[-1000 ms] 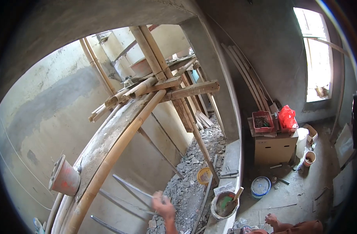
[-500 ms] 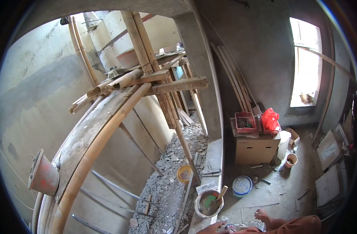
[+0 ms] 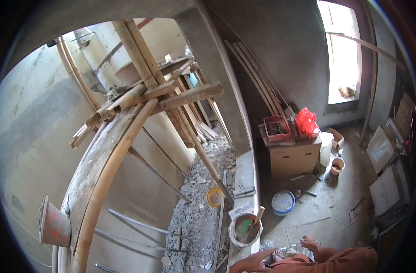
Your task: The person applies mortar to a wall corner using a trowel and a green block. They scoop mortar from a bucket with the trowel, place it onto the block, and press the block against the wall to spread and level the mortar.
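Observation:
At the bottom edge, my left hand (image 3: 257,259) reaches in from the left with its fingers stretched out and apart, holding nothing visible. It is just below a bucket of grey mortar (image 3: 239,240) that has a green patch and a wooden-handled tool (image 3: 259,215) standing in it. Farther right, my right hand (image 3: 309,243) hangs above the floor, its fingers loosely bent and nothing seen in them. An orange sleeve (image 3: 353,260) lies along that arm. Between the hands, part of a foot (image 3: 277,255) shows.
Bamboo scaffolding (image 3: 101,182) with a plank and a reddish bucket (image 3: 55,224) stands left. Rubble (image 3: 196,227) and a yellow bucket (image 3: 214,197) lie below. A blue-rimmed bucket (image 3: 283,203), a cardboard box (image 3: 293,160) under red crates, and leaning panels (image 3: 383,191) are right.
The view has turned, so most of the scene sits farther left and tilts differently. My left hand shows more fully at the bottom edge, and my right hand appears slightly higher.

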`<state>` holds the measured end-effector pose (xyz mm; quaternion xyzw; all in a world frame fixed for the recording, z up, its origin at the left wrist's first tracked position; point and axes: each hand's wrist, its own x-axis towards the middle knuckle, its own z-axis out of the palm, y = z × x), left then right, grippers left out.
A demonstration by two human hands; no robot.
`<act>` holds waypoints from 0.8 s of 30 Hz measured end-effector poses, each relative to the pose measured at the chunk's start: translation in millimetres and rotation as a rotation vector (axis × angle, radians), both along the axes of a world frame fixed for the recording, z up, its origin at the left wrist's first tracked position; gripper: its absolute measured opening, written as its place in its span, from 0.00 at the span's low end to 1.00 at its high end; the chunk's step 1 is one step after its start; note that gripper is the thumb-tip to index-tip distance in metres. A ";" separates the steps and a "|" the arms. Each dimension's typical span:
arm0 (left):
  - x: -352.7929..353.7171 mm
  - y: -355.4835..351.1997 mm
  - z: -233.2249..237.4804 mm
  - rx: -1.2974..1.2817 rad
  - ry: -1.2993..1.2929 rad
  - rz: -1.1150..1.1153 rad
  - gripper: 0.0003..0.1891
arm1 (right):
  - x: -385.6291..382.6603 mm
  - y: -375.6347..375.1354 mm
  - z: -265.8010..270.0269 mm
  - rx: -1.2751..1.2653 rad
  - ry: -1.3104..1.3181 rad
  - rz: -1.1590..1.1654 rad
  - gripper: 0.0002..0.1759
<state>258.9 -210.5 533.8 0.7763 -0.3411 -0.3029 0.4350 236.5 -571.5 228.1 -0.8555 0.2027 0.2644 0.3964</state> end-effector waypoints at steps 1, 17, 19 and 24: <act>-3.6 -1.5 -6.7 -0.036 0.000 0.008 0.46 | 0.8 -1.9 -3.7 -0.094 -0.002 0.123 0.22; -53.0 49.2 -81.2 0.363 0.105 0.754 0.30 | -36.3 4.9 19.1 0.030 -0.007 0.100 0.19; -60.0 56.2 -100.6 0.361 0.173 0.804 0.30 | -18.6 17.7 37.6 -0.006 0.050 0.201 0.20; -79.2 65.4 -159.2 0.389 0.273 0.981 0.27 | 54.7 91.9 76.0 0.017 -0.209 0.285 0.16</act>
